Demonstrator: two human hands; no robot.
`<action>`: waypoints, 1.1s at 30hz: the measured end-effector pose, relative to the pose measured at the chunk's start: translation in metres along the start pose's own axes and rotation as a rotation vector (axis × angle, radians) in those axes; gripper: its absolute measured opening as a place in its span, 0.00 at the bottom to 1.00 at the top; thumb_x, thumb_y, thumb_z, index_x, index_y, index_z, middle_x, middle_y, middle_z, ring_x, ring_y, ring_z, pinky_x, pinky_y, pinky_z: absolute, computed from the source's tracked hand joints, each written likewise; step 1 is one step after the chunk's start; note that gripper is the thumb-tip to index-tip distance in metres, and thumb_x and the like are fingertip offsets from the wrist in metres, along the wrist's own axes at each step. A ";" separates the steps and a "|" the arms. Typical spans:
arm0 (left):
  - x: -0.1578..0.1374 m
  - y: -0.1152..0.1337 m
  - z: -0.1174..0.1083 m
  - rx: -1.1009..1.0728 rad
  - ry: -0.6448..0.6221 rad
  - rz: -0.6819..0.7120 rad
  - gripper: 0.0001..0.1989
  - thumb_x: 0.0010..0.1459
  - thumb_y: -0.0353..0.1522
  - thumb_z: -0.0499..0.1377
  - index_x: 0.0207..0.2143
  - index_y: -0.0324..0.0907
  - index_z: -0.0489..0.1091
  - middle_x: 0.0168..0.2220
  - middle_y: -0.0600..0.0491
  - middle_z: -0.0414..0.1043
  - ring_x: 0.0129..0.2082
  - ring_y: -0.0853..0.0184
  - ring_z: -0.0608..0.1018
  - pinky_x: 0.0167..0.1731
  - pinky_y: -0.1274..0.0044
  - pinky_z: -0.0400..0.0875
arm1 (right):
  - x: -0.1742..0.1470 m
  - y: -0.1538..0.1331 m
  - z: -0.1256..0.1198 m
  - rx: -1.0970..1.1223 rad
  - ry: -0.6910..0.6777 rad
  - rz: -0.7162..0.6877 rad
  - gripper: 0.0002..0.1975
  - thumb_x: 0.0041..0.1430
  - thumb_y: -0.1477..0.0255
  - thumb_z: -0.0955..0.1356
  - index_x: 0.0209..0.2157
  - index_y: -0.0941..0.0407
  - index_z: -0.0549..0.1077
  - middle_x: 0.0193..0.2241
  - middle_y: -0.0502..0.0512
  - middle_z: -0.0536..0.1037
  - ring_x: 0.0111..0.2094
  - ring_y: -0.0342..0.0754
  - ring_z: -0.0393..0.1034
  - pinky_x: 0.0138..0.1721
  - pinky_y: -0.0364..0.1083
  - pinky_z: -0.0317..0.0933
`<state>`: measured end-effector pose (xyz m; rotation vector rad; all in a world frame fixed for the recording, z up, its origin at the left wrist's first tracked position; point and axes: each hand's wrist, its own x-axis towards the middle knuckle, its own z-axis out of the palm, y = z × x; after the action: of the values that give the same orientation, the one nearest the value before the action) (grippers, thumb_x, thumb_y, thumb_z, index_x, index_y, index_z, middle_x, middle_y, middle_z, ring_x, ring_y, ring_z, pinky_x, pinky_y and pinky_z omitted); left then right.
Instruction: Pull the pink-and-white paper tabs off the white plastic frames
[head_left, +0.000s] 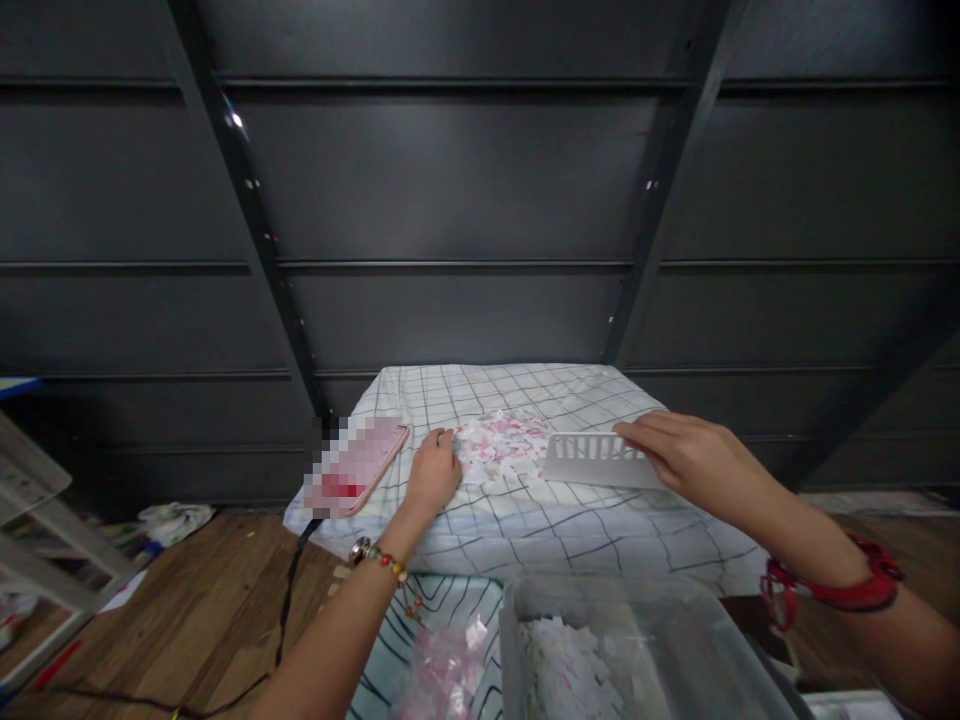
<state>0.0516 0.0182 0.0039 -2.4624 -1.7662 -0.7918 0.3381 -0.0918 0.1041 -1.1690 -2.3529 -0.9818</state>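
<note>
A loose pile of small white and pink paper-like pieces lies on a white checked cloth. My left hand rests on the cloth against the pile's left edge, its fingers laid down and nothing visible in its grip. On the other side, my right hand grips a white slotted plastic strip by its right end. The strip stands on its long edge, its left end close to the pile's right side. My right fingertips partly cover its slots.
Left of the pile lies a phone with a dark cable. In front stands a clear plastic bin holding white pieces. Beside it, pink plastic packets lie on a striped cloth. Dark panels rise behind the covered surface.
</note>
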 end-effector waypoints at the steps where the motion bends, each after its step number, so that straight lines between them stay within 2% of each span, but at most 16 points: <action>1: 0.000 0.000 0.000 -0.005 0.004 0.002 0.22 0.51 0.22 0.48 0.51 0.29 0.60 0.51 0.37 0.61 0.50 0.58 0.66 0.50 0.69 0.61 | 0.000 0.000 0.000 -0.002 0.001 0.000 0.13 0.52 0.82 0.58 0.34 0.60 0.72 0.29 0.56 0.76 0.28 0.46 0.69 0.31 0.44 0.64; 7: 0.000 0.000 0.000 -0.019 0.010 0.001 0.22 0.51 0.22 0.48 0.50 0.30 0.61 0.51 0.37 0.61 0.50 0.58 0.66 0.49 0.68 0.62 | -0.001 -0.005 0.003 -0.005 0.058 0.001 0.14 0.51 0.83 0.58 0.36 0.61 0.72 0.29 0.57 0.76 0.29 0.46 0.69 0.30 0.44 0.64; 16: 0.000 0.001 0.000 0.005 0.006 0.001 0.21 0.51 0.23 0.49 0.50 0.31 0.61 0.51 0.39 0.62 0.50 0.59 0.67 0.50 0.69 0.62 | -0.011 0.006 0.009 -0.071 0.048 0.033 0.13 0.52 0.82 0.59 0.35 0.61 0.72 0.30 0.57 0.76 0.31 0.47 0.70 0.33 0.45 0.65; 21: 0.000 0.001 -0.001 0.005 0.002 -0.001 0.22 0.51 0.23 0.48 0.50 0.30 0.61 0.51 0.38 0.61 0.50 0.58 0.66 0.50 0.69 0.61 | -0.009 0.002 0.013 -0.033 0.071 0.037 0.13 0.52 0.82 0.59 0.36 0.61 0.71 0.29 0.56 0.75 0.31 0.47 0.70 0.33 0.45 0.65; 26: 0.000 0.001 0.000 0.000 0.001 -0.003 0.22 0.51 0.22 0.48 0.50 0.29 0.60 0.51 0.37 0.61 0.50 0.58 0.66 0.50 0.69 0.61 | -0.007 0.000 0.008 -0.024 0.052 0.007 0.14 0.51 0.83 0.58 0.36 0.61 0.72 0.28 0.55 0.75 0.30 0.46 0.70 0.32 0.44 0.65; 33: 0.001 0.000 0.000 0.015 -0.015 -0.005 0.22 0.52 0.23 0.48 0.50 0.31 0.61 0.51 0.38 0.61 0.50 0.59 0.66 0.50 0.70 0.61 | -0.012 0.005 0.007 -0.042 0.053 0.035 0.13 0.52 0.82 0.60 0.37 0.61 0.71 0.29 0.56 0.76 0.31 0.47 0.70 0.33 0.45 0.65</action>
<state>0.0518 0.0188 0.0047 -2.4624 -1.7767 -0.7598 0.3493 -0.0911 0.0947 -1.1815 -2.2736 -1.0419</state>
